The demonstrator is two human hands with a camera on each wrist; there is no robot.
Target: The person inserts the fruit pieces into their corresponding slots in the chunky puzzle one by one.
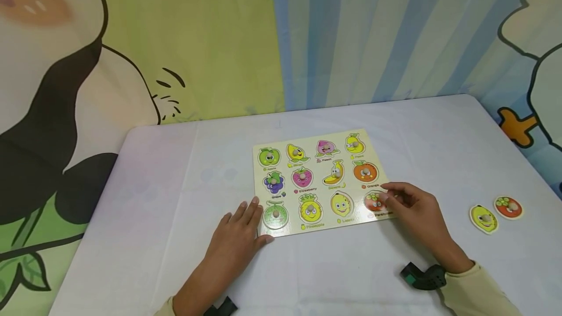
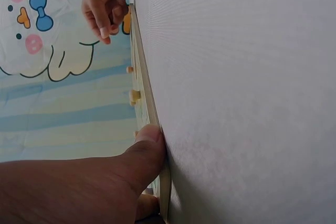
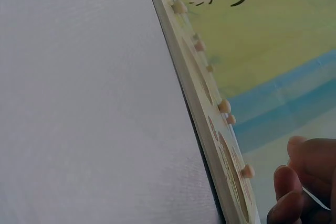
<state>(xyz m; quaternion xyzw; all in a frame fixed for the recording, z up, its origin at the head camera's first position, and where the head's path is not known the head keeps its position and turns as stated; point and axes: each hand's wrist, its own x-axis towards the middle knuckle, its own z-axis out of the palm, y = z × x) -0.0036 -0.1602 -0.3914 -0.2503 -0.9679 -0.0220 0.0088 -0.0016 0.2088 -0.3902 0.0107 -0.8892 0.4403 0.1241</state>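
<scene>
A wooden fruit puzzle board lies on the table, with knobbed fruit pieces such as the pineapple and the melon. No knob shows on its lemon picture. My left hand rests at the board's left corner, fingers extended on it; its thumb lies along the near edge. Above the lower right corner, my right hand has loosely bent fingers, holding nothing visible. It partly covers the red persimmon picture.
To the right on the white tablecloth lie a loose yellow lemon piece and a red persimmon piece, both with knobs. A cartoon-printed cloth hangs behind the table. A dark camera is on my right wrist.
</scene>
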